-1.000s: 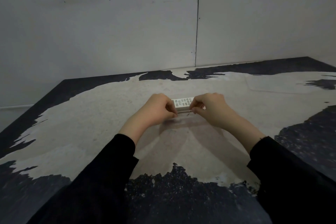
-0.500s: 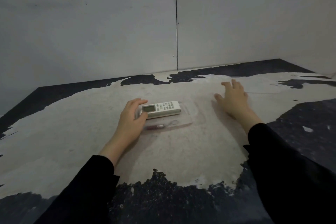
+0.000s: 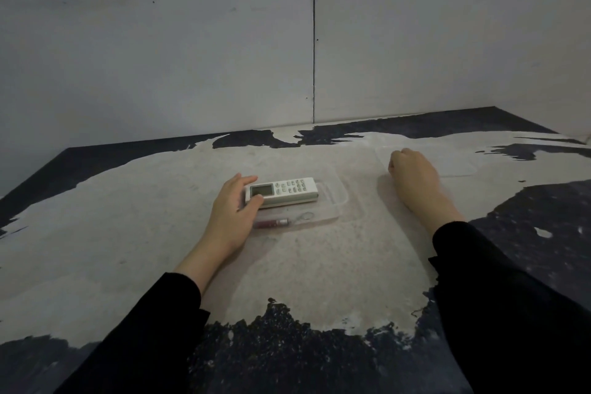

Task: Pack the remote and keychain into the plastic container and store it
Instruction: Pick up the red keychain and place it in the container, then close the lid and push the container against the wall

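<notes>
A shallow clear plastic container (image 3: 339, 199) lies on the worn tabletop at the centre. Inside it a white remote (image 3: 289, 190) lies lengthwise, screen end to the left. In front of the remote, also in the container, is a dark red keychain (image 3: 274, 223) with a small ring. My left hand (image 3: 230, 217) pinches the remote's left end between thumb and forefinger. My right hand (image 3: 415, 179) is further right, its fingers curled down onto the left edge of the clear lid (image 3: 457, 164), which lies flat on the table.
The tabletop (image 3: 319, 265) is pale with dark patches at its rim and front edge. A grey panelled wall (image 3: 313, 41) closes off the back, and the table's right side runs out of view.
Both hands were together at the remote. My right hand then left it, travelled right to the lid and curled its fingers there. My left hand stayed at the remote's left end.
</notes>
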The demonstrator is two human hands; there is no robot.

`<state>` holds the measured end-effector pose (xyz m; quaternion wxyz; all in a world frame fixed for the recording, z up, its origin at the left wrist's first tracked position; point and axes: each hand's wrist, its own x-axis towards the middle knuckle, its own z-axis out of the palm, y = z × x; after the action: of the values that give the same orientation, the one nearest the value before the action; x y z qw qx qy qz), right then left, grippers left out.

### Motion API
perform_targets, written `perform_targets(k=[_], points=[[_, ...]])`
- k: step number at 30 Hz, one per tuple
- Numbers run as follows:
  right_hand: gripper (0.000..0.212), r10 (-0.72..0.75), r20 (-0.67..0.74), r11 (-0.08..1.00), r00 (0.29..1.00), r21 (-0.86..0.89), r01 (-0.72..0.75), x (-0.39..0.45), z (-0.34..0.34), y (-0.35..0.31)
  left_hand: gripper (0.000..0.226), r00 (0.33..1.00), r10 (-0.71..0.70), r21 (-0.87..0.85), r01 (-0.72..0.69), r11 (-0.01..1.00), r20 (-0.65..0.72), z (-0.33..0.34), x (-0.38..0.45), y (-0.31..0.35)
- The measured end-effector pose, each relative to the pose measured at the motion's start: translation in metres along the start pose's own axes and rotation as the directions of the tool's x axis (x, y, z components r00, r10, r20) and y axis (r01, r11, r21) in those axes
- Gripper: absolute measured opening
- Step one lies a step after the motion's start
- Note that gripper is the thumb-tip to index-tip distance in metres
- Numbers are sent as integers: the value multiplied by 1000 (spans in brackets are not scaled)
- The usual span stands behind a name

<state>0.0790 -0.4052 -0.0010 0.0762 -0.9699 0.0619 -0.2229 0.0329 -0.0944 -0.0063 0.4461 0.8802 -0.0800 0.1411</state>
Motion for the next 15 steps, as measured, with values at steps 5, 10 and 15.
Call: perform_targets(k=[5, 10, 15], points=[[11, -11, -181, 996, 983, 80, 25, 0, -10, -10, 34, 1000, 0, 7, 0, 1000, 3, 0, 1, -1], [27, 87, 95, 994, 992, 50, -92, -6, -2, -5, 33, 1000, 4, 9, -5, 1000, 6, 0, 1, -1], [14, -6, 31, 1000, 1000, -14, 7, -5, -1, -13, 32, 1000, 9, 13, -9, 1000, 14, -1, 0, -1]])
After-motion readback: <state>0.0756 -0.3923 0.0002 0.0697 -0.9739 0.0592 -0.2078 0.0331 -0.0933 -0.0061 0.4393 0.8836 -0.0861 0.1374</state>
